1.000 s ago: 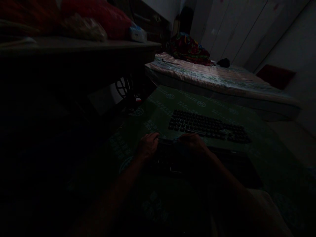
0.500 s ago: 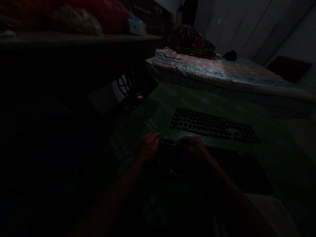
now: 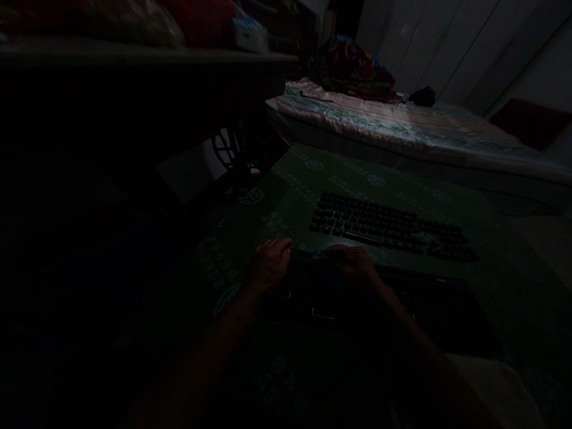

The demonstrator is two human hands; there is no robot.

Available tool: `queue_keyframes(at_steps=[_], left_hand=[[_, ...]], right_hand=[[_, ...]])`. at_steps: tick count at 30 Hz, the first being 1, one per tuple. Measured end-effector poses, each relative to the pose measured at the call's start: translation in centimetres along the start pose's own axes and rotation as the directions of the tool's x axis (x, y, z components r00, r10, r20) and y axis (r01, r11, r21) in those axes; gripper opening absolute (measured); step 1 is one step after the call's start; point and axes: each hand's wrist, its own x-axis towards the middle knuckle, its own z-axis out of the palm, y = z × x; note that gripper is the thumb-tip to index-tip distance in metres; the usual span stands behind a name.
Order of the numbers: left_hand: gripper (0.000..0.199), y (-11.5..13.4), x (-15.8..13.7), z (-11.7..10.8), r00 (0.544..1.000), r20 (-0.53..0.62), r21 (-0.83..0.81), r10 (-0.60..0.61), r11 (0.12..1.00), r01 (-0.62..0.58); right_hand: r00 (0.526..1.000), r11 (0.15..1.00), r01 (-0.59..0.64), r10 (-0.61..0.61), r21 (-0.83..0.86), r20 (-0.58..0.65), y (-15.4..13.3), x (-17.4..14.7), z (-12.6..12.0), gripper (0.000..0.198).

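My left hand (image 3: 269, 265) is closed around the left end of a black keyboard (image 3: 451, 313), which lies across the green sheet in front of me. Over the keyboard's left part, my right hand (image 3: 353, 268) is curled with its fingers together. What it grips is lost in the dark; a few thin strands and a bluish patch show beside the fingers. Farther off lie rows of black keycaps (image 3: 370, 223), set out in a keyboard's layout with green showing between some of them. Most of the keyboard's surface is too dark to read.
Printed green sheeting (image 3: 286, 196) covers the surface under everything. Beyond it is a bed (image 3: 379, 122) with a bundle of patterned cloth (image 3: 353, 68). A shelf or tabletop (image 3: 134, 52) with bags runs along the left. A pale cloth-like thing (image 3: 491, 381) is at lower right.
The view has shifted slightly. Both hands keep nearly the same places at the keyboard, and the keycap rows lie as before.
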Motion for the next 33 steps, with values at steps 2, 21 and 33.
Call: queue_keyframes(at_steps=[2, 21, 33], left_hand=[[0.029, 0.1, 0.0, 0.0, 1.000, -0.003, 0.004, 0.001, 1.000, -0.001], [0.029, -0.1, 0.1, 0.0, 1.000, -0.012, -0.002, 0.004, 1.000, -0.004], [0.031, -0.2, 0.2, -0.1, 1.000, -0.003, -0.007, 0.003, 1.000, -0.003]], right_hand=[[0.999, 0.999, 0.023, -0.021, -0.042, 0.034, -0.1, 0.1, 0.2, 0.017], [0.996, 0.968, 0.047, -0.028, -0.247, 0.082, -0.3, 0.5, 1.2, 0.019], [0.995, 0.975, 0.028, -0.007, -0.218, 0.095, -0.5, 0.6, 0.4, 0.017]])
